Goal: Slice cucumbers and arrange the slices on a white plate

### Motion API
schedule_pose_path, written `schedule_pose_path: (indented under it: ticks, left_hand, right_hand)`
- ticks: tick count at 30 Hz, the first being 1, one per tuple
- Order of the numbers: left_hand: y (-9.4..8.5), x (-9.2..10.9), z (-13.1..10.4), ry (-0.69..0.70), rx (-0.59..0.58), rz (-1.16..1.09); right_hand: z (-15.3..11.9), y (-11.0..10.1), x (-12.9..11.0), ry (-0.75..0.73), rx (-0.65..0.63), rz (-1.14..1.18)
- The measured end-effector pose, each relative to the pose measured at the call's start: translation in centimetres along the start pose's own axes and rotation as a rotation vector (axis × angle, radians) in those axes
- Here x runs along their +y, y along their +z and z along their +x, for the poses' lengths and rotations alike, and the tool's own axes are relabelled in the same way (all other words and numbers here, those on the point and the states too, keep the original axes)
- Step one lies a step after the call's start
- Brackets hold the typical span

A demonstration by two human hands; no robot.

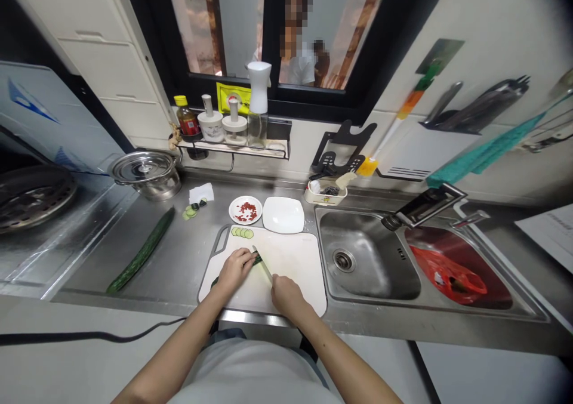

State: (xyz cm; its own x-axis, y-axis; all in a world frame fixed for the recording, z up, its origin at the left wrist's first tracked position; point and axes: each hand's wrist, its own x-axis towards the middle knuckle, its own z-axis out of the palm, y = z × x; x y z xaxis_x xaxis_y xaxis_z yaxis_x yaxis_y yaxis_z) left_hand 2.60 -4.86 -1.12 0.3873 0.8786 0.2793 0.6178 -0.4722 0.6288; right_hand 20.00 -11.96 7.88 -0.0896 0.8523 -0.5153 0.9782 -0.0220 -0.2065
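Observation:
On a white cutting board (299,267), my left hand (235,271) is closed over a dark green cucumber (257,259). Most of the cucumber is hidden under the fingers, and its other end shows by my wrist. My right hand (286,295) grips the handle of a knife (264,264), whose blade lies at the cucumber's cut end. A short row of cucumber slices (242,233) rests near the board's far left corner. Just behind the board stand a small plate with chopped red pieces (246,210) and a bare white square plate (283,214).
A whole cucumber (142,250) lies on the steel counter at left, with cucumber scraps (190,212) beyond it. A lidded pot (147,173) stands behind. Right of the board is a sink (371,261); its second basin holds a red plastic bag (447,275). Bottles fill a wall shelf (233,147).

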Motion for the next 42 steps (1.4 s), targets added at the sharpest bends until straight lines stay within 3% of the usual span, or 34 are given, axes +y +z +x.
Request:
schedule_pose_path:
  ticks: [10,19,42]
  left_hand:
    - [0.1,0.0,-0.1,0.001,-0.009,0.008]
    - [0.1,0.1,-0.1,0.003,-0.013,0.014]
    - [-0.1,0.4,-0.1,-0.037,-0.030,-0.013]
  right_hand:
    - [1.5,0.8,-0.3,-0.019,0.046,0.006]
    - [1.4,0.4,-0.5,-0.016,0.033,0.022]
    - [0.8,1.9,-0.8,0.059,0.074,0.016]
